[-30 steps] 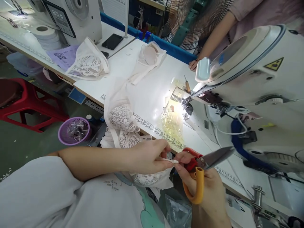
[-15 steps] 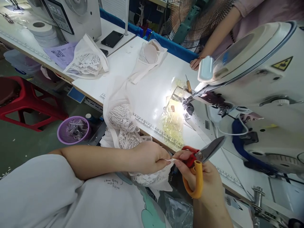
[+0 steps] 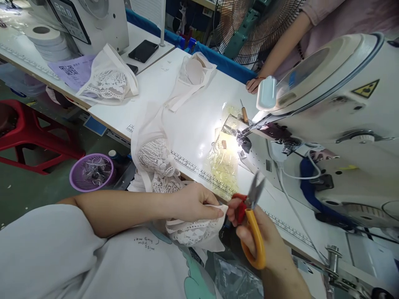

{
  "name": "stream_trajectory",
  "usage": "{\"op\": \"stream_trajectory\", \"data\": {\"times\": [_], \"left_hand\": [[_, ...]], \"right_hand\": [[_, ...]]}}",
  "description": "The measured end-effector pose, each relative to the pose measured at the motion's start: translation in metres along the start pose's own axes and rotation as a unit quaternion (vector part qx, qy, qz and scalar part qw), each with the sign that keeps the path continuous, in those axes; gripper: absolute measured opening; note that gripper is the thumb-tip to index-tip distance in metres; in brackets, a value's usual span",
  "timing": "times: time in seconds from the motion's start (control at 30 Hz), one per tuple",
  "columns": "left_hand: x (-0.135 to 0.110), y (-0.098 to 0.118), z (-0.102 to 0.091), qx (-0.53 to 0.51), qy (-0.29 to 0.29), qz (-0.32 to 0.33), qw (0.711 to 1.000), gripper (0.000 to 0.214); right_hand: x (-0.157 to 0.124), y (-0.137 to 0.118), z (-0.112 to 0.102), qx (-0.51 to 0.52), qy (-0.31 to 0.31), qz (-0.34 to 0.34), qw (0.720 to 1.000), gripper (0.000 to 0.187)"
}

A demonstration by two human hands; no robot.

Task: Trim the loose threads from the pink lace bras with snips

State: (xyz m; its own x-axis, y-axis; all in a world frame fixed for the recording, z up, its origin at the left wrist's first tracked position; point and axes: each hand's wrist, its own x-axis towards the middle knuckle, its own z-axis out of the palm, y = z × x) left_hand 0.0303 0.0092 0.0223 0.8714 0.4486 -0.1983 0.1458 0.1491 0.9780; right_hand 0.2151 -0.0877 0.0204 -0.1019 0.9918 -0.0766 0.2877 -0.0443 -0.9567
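Observation:
My left hand pinches the edge of a white lace bra over my lap, fingers closed on the fabric near its corner. To its right, my right hand is wrapped round a pair of scissors with orange and red handles. The blades point up and away, slightly parted, and do not touch the fabric. More white lace bra cups hang over the table edge beyond my left forearm, with a strap running up the tabletop.
A lit sewing machine stands at right, with an awl and yellowish plastic near its needle. Another bra, a phone and purple paper lie left. A purple basket sits below. A co-worker's hand rests opposite.
My right hand has let go of the fabric edge and drawn slightly away. The scissors have turned, their blades now pointing more upward. My left hand still holds the bra.

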Motion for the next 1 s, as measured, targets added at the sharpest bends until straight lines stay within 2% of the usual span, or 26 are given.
{"op": "stream_trajectory", "data": {"times": [0.07,0.13,0.23,0.5,0.67,0.83,1.0], "left_hand": [[0.0,0.0,-0.002,0.005,0.002,-0.016,1.0,0.037],[0.001,-0.001,-0.004,-0.001,0.001,-0.036,0.999,0.034],[0.002,-0.001,-0.006,-0.028,0.0,-0.071,0.997,0.03],[0.002,0.001,-0.008,-0.048,-0.004,-0.124,0.991,0.02],[0.002,0.001,-0.009,-0.054,-0.004,-0.118,0.992,0.019],[0.002,0.004,-0.011,-0.057,-0.003,-0.122,0.991,0.018],[0.0,0.005,-0.013,-0.052,-0.013,-0.119,0.991,0.017]], "right_hand": [[-0.007,0.002,-0.01,-0.058,-0.093,0.012,0.994,0.052],[-0.015,0.002,-0.015,-0.093,-0.156,0.032,0.983,0.055],[-0.025,0.001,-0.014,-0.092,-0.19,0.078,0.974,0.06],[-0.029,-0.003,-0.003,-0.099,-0.191,0.08,0.973,0.063],[-0.028,0.0,0.0,-0.087,-0.18,0.116,0.973,0.066],[-0.03,0.0,0.002,-0.085,-0.153,0.12,0.977,0.068],[-0.03,0.005,0.008,-0.101,-0.123,0.089,0.983,0.056]]}}
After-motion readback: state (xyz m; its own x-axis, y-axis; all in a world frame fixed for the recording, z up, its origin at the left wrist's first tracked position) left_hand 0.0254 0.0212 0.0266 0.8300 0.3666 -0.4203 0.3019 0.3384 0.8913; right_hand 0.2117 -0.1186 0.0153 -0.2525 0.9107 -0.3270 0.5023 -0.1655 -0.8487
